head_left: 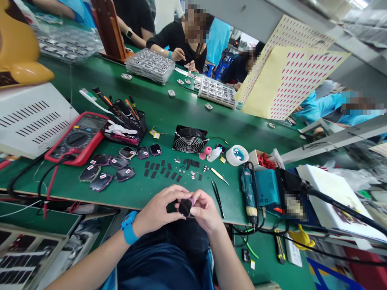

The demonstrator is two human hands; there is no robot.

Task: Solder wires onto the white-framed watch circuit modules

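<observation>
In the head view, your left hand (159, 207) and right hand (206, 211) grasp the device (185, 207) between their fingertips, lower centre of the frame. Tweezers (218, 198) lie beside your right hand; the fan (190, 141) sits at mid-frame.

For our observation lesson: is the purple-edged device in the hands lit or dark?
Dark: the device between the left hand and right hand shows a black face without glow.
</observation>
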